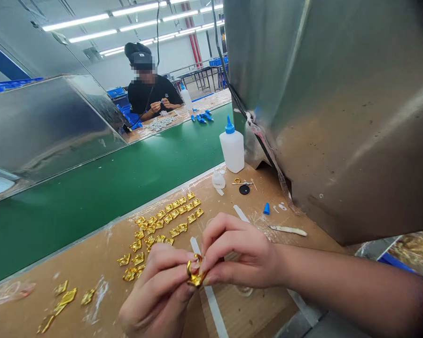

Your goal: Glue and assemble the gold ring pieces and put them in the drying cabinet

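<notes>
Roughly, I set my clock dial on the held piece and read across. Towards nine, several loose gold-coloured metal pieces (68, 296) lie on the brown tabletop (21, 312); at ten runs a green conveyor belt (77, 202). Between eleven and twelve, beyond the belt, I see a co-worker in a dark top (151, 94). Nearer, towards eleven, gold castings (161, 214) lie in loose rows. The left hand (158, 286) pinches the left side of a gold ring-like piece (196, 280), which sits right between both sets of fingertips, its curved band uppermost. The right hand (232, 253) pinches its right side, thumb below the fingers. A white squeeze bottle with a blue nozzle (233, 151) stands near one. At two I find a blue cone-shaped cap (266, 209), and just past two a white-handled tool (292, 230) beneath a large metal panel (338, 117).
</notes>
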The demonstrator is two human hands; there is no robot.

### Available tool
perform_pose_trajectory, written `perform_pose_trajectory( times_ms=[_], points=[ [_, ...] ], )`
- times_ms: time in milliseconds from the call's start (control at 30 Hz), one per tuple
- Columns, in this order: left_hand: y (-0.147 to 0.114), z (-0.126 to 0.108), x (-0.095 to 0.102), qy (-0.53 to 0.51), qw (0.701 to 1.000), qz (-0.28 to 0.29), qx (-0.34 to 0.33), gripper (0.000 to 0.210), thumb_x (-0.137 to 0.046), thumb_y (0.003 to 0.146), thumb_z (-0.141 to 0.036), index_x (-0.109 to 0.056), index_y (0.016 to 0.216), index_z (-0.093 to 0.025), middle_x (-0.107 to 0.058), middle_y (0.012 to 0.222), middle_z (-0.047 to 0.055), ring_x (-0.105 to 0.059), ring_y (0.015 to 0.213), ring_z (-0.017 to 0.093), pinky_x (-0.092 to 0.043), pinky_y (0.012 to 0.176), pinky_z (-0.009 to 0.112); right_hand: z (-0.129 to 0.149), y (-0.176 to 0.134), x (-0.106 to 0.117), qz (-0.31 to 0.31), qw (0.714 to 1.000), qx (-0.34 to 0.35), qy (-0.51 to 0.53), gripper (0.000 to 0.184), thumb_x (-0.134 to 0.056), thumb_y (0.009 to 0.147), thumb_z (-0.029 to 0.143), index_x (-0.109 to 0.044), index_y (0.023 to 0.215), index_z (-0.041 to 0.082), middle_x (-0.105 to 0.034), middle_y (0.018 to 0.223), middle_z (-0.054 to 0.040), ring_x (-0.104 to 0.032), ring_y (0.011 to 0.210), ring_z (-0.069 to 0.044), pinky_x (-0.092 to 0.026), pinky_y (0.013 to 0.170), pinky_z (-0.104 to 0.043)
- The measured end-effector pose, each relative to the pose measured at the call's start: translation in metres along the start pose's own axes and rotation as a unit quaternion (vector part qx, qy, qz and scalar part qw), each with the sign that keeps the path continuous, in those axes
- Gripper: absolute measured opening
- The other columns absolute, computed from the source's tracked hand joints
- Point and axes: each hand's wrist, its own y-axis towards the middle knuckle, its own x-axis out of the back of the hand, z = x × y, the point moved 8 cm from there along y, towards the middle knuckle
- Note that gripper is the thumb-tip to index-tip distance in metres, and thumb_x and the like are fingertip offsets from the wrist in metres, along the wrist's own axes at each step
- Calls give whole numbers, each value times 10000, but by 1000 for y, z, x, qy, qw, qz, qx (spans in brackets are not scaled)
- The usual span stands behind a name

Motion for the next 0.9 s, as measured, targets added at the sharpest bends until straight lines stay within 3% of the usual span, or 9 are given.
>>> perform_pose_trajectory(
  times_ms=[167, 400, 900],
  points=[
    [3, -4, 3, 26, 999, 4, -23, 79, -824, 968, -295, -829, 1046, -291, -784, 957, 36, -639, 805, 230, -448, 715, 394, -5, -5, -6, 34, 999, -22, -17, 202, -703, 1044, 345, -728, 1087, 150, -674, 1004, -59, -639, 889, -121, -614, 778, -267],
    [5, -4, 4, 29, 999, 15, -23, 61, -826, 971, -303, -818, 1031, -298, -817, 971, 24, -675, 787, 226, -452, 707, 395, -2, 0, -2, 16, 1000, -11, 9, 153, -744, 1016, 315, -728, 1041, 165, -698, 985, -39, -674, 873, -111, -617, 743, -235],
    [5, -6, -1, 7, 999, 45, -20, 48, -791, 1007, -268, -782, 1054, -257, -811, 1001, 17, -667, 777, 192, -433, 739, 395, 6, 3, -3, 12, 1000, 13, 22, 151, -708, 1040, 269, -723, 1003, 124, -745, 918, -64, -700, 873, -110, -626, 853, -223]
  ],
)
